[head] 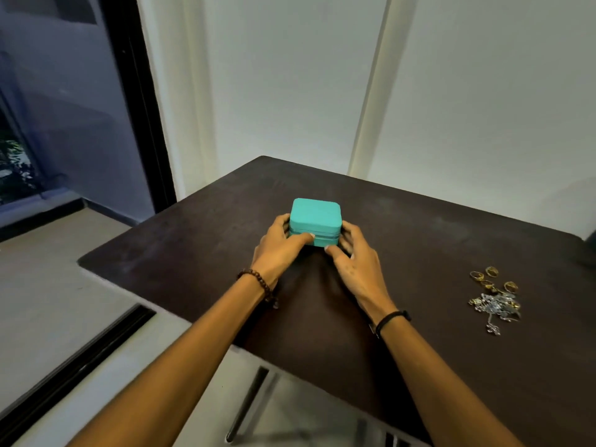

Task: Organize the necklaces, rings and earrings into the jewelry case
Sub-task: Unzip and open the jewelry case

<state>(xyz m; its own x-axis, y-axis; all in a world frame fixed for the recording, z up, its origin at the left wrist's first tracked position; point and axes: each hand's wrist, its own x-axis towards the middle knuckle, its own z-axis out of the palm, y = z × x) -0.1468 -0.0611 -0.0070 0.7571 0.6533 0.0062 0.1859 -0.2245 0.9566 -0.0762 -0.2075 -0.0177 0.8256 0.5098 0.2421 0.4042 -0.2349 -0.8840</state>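
Nearest the viewer, both forearms reach forward over the near edge of the dark table [419, 366], a beaded bracelet [259, 283] on the left wrist and a black band [392, 319] on the right.

Further out, the left hand [279, 245] and right hand [356, 253] meet at the teal jewelry case [315, 222], which sits closed on the table straight ahead, near the middle of the tabletop. The left hand cups the case's left end, its thumb lying along the dark seam on the near face. The right hand wraps the right end, thumb low at the near bottom edge. Both hands are curled against the case and touching it; I cannot tell how firmly they grip.

The case's long side runs left to right, square to the arms, with the seam facing the person. Both hands are equally close, so either could work the seam; the left thumb already rests on it, which suggests opening is the step in hand.

The loose jewelry lies well apart to the right: gold rings [491, 279] on the far side of the pile, with a tangle of silver chains [495, 309] just nearer. The right hand is the closer one for fetching these. Nothing is in the case yet, as far as can be seen.

Beyond the table stands a pale wall [290, 91].
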